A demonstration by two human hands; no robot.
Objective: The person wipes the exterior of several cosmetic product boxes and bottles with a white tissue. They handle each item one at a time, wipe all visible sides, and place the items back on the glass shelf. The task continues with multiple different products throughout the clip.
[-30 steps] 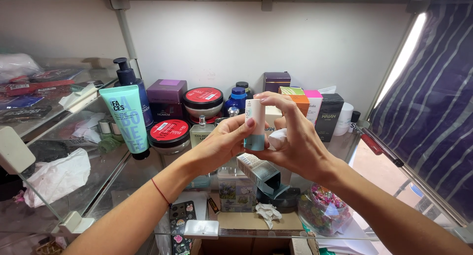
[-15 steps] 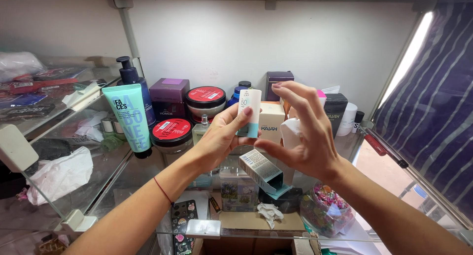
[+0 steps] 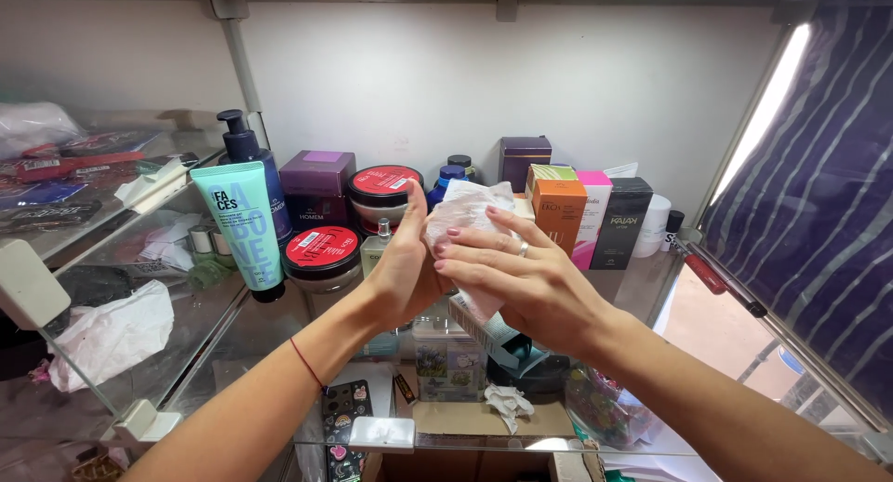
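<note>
My left hand (image 3: 402, 270) and my right hand (image 3: 523, 279) meet in front of the glass shelf (image 3: 270, 328), above its middle. Between them is a crumpled white cloth (image 3: 465, 207). My right hand presses the cloth against my left palm with its fingers laid across it. The cloth covers the small white bottle with a teal label that my left hand holds, so the bottle is hidden. A red thread bracelet (image 3: 305, 363) sits on my left wrist, and a ring is on my right hand.
On the shelf stand a teal tube (image 3: 244, 229), a dark blue pump bottle (image 3: 249, 156), a purple box (image 3: 316, 182), two red-lidded jars (image 3: 321, 251), and orange (image 3: 558, 212), pink and black boxes. A dark striped curtain (image 3: 819, 212) hangs at right. Boxes and packets lie below the glass.
My right hand, which was open beside the bottle, has brought the white cloth over it and now presses it there. Both hands sit slightly lower.
</note>
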